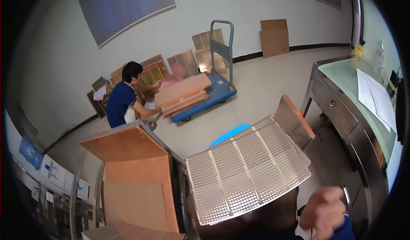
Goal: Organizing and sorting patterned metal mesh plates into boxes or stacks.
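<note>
Hovering left of the glass-topped desk [341, 74], the right hand [323, 213] is blurred; I cannot tell whether its grip is spread or pressed together. A holed panel [250, 171] lies farther left of the desk; farthest left of it, a worker [121, 102] crouches beside boards [183, 90] on a blue cart [223, 88].

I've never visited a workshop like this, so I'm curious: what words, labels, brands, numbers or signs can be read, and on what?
None can be read.
Papers on the glass-topped desk: any print too small.
Bottle: reddish mark, too small.
Blue trolley: pale mark on its deck, too blurred.
White unit: blue marks, too small.
</note>
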{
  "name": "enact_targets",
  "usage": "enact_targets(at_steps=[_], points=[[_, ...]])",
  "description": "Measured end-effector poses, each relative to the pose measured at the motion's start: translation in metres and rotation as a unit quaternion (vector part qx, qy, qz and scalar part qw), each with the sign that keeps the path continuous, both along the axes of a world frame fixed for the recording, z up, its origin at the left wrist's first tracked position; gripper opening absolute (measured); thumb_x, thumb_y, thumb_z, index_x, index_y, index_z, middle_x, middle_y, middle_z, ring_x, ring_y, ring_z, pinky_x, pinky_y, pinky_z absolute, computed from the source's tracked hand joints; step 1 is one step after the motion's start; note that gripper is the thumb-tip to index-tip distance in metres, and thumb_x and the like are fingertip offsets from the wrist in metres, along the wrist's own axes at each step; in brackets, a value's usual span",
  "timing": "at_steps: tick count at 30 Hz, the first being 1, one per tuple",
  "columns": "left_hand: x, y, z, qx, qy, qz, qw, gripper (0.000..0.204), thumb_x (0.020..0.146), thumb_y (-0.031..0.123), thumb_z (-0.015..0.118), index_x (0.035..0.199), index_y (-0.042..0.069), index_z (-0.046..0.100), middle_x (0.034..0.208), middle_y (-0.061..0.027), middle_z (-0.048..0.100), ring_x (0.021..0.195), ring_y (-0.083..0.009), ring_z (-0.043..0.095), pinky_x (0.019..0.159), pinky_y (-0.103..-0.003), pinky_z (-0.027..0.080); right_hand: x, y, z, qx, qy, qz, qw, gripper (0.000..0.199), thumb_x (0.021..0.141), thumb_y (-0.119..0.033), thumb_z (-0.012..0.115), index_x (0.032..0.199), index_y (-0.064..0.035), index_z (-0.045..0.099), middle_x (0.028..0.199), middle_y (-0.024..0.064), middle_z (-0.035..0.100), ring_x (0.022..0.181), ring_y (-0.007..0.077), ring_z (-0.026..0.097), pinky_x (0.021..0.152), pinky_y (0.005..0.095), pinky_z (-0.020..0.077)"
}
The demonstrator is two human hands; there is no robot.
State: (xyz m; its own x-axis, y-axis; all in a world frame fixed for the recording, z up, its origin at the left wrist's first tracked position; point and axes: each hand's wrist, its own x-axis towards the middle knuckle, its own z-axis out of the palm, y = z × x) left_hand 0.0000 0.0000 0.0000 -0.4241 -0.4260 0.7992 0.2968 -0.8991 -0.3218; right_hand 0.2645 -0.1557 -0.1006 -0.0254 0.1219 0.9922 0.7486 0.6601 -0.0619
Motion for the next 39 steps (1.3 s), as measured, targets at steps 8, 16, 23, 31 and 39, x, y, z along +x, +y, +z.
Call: enact_targets(at_steps=[8,16,23,31,39], points=[[0.007,0.061,-0.157,-0.772,-0.003,-0.453,0.446,0.022,0.090,0.007,0.052,0.111,0.004,0.053,0.105,-0.0085,0.056,0.095,-0.0181,0.055,0.085,-0.031,0.045,0.045,0.048,-0.114,-0.405,0.176,-0.267,0.857,0.032,0.077,0.005,0.055,0.108,-0.0001,0.057,0.111,0.0176,0.057,0.103,0.0352,0.054,0.093,0.0423,0.0398],[-0.037,0.064,-0.274,-0.845,0.204,-0.145,0.473,0.029,0.087,0.001,0.054,0.116,-0.002,0.054,0.106,-0.0064,0.057,0.094,-0.0136,0.051,0.087,-0.026,0.041,0.060,0.034,-0.161,-0.497,0.153,-0.393,0.758,0.037,0.079,0.000,0.056,0.116,0.0020,0.055,0.126,0.0196,0.050,0.118,0.0372,0.045,0.100,0.0423,0.0361],[-0.042,0.083,-0.280,-0.848,0.241,-0.079,0.466,0.029,0.089,0.009,0.057,0.115,-0.003,0.058,0.098,-0.0074,0.054,0.089,-0.0154,0.051,0.082,-0.027,0.043,0.061,0.043,-0.163,-0.474,0.153,-0.437,0.749,0.035,0.080,-0.001,0.056,0.114,0.0012,0.057,0.125,0.0188,0.051,0.112,0.0365,0.048,0.097,0.0412,0.0394],[-0.013,0.075,-0.238,-0.841,0.043,-0.261,0.472,0.021,0.096,0.009,0.047,0.107,-0.005,0.057,0.099,-0.0086,0.062,0.087,-0.0130,0.057,0.081,-0.027,0.046,0.102,0.016,-0.174,-0.455,0.399,-0.283,0.744,0.027,0.087,-0.006,0.053,0.113,0.0012,0.059,0.105,0.0117,0.062,0.096,0.0235,0.056,0.089,0.0295,0.0419],[-0.026,0.070,-0.237,-0.811,0.024,-0.294,0.505,0.019,0.095,0.011,0.050,0.102,-0.004,0.059,0.097,-0.0074,0.063,0.086,-0.0126,0.058,0.079,-0.025,0.047,0.120,-0.001,-0.151,-0.440,0.635,-0.055,0.632,0.032,0.095,-0.016,0.049,0.121,0.0014,0.055,0.097,0.0033,0.063,0.081,0.0070,0.056,0.072,0.0194,0.0446]])
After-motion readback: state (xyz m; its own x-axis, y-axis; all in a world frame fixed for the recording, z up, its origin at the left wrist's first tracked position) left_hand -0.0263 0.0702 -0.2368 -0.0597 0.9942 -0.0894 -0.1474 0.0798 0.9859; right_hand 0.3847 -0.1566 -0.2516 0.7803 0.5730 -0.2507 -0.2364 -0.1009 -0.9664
